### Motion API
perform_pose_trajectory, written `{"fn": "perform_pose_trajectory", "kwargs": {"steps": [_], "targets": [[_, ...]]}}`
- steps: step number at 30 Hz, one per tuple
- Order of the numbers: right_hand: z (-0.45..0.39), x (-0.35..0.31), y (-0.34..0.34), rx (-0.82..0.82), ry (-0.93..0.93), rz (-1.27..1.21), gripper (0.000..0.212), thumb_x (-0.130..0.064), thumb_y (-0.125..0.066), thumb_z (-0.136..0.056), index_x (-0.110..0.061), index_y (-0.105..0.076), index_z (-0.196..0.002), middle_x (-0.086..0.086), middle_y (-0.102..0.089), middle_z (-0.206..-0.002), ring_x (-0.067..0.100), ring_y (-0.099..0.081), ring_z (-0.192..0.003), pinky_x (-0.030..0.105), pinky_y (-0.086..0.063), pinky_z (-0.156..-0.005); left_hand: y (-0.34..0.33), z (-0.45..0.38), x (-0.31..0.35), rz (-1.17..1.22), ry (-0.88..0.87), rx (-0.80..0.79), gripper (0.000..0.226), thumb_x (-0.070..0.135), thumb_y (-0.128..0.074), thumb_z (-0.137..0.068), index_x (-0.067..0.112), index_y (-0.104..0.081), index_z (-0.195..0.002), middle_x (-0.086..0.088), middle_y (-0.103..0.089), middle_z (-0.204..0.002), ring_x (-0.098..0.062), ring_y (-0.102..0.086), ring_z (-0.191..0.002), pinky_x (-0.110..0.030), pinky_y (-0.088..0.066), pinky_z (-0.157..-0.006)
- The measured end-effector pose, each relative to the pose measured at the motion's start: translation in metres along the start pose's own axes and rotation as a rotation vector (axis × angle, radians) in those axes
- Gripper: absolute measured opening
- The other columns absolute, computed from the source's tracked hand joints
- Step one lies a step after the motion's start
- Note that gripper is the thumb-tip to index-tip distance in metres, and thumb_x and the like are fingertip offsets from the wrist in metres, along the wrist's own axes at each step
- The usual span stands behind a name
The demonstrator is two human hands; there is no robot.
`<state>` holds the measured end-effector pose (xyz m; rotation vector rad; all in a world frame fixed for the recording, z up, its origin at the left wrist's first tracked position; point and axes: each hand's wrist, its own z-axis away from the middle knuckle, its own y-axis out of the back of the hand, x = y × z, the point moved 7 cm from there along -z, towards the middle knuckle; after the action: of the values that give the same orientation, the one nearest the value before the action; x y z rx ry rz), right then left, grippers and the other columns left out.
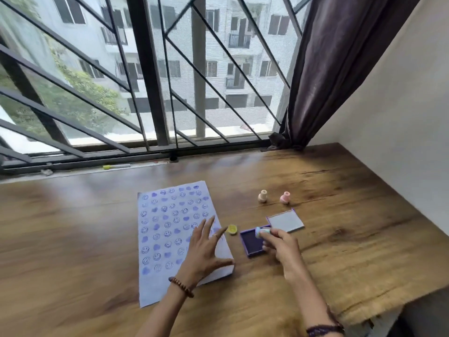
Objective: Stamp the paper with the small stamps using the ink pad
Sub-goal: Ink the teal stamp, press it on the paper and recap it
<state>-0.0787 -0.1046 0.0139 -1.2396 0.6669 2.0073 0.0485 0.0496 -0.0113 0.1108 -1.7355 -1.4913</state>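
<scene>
A white paper (165,229) covered with several purple smiley and heart prints lies on the wooden table (340,215). My left hand (204,249) rests on the paper's right part, fingers spread, holding nothing. My right hand (279,244) grips a small mint-green stamp (261,232), tilted over the open purple ink pad (251,240). Whether the stamp touches the ink I cannot tell. A yellow stamp (232,229) lies between the paper and the pad. The pad's lid (285,221) lies just behind it.
A beige stamp (262,196) and a pink stamp (285,197) stand behind the lid. A barred window (170,93) runs along the table's far edge, with a yellow pen (114,166) on its sill. A dark curtain (328,69) and a wall close off the right.
</scene>
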Motion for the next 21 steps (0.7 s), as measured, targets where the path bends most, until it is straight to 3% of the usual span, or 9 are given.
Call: {"fn": "perform_pose_trajectory", "kwargs": {"steps": [2,5,7,11,16,21], "targets": [[0.017,0.017,-0.029,-0.138,-0.134,-0.307,0.009,-0.003,-0.063,-0.083,-0.003,-0.069,-0.089,0.002,-0.072,-0.065,0.006,-0.064,-0.053,0.014,-0.054,-0.049,0.02,0.018,-0.025,0.035,0.022,0.064,0.084,0.056,-0.068,-0.069,0.037,-0.025,-0.138,0.001,0.002,-0.157,-0.022,0.01,-0.144,-0.043,0.0,-0.117],[0.041,0.026,-0.073,-0.242,-0.156,-0.372,0.009,0.002,-0.061,-0.083,-0.003,-0.069,-0.083,0.002,-0.073,-0.064,0.007,-0.066,-0.057,0.013,-0.055,-0.055,0.045,0.044,-0.071,0.03,0.08,0.104,0.086,0.059,-0.07,-0.065,0.041,-0.026,-0.137,0.006,0.001,-0.155,-0.019,0.013,-0.142,-0.046,-0.002,-0.117],[0.048,0.026,-0.094,-0.2,-0.082,-0.165,0.007,0.002,-0.065,-0.08,-0.003,-0.069,-0.083,0.006,-0.07,-0.07,0.012,-0.064,-0.063,0.016,-0.057,-0.06,0.05,0.059,-0.099,0.016,0.13,0.008,0.092,0.065,-0.067,-0.062,0.046,-0.016,-0.136,0.01,0.009,-0.152,-0.015,0.019,-0.139,-0.046,0.0,-0.117],[0.058,0.007,-0.127,-0.112,0.21,0.446,0.014,-0.013,-0.071,-0.076,-0.01,-0.071,-0.089,0.007,-0.07,-0.089,0.02,-0.065,-0.082,0.038,-0.052,-0.081,0.041,0.075,-0.125,-0.042,0.146,-0.201,0.107,0.07,-0.064,-0.06,0.043,0.009,-0.134,0.004,0.018,-0.154,-0.021,0.023,-0.14,-0.046,0.009,-0.116],[0.07,0.0,-0.162,-0.094,0.428,0.943,0.018,-0.017,-0.055,-0.088,-0.013,-0.062,-0.105,0.006,-0.061,-0.114,0.022,-0.06,-0.101,0.031,-0.045,-0.085,0.036,0.076,-0.124,0.022,0.106,-0.166,0.105,0.068,-0.064,-0.062,0.039,0.002,-0.139,0.002,0.019,-0.154,-0.018,0.032,-0.133,-0.045,0.015,-0.113],[0.073,0.013,-0.175,-0.076,0.472,1.114,0.023,-0.018,-0.046,-0.094,-0.015,-0.055,-0.114,0.003,-0.056,-0.119,0.021,-0.059,-0.105,0.03,-0.044,-0.085,0.03,0.074,-0.129,0.031,0.098,-0.16,0.104,0.072,-0.061,-0.061,0.042,0.001,-0.139,0.006,0.025,-0.15,-0.017,0.034,-0.132,-0.047,0.014,-0.114]]}}
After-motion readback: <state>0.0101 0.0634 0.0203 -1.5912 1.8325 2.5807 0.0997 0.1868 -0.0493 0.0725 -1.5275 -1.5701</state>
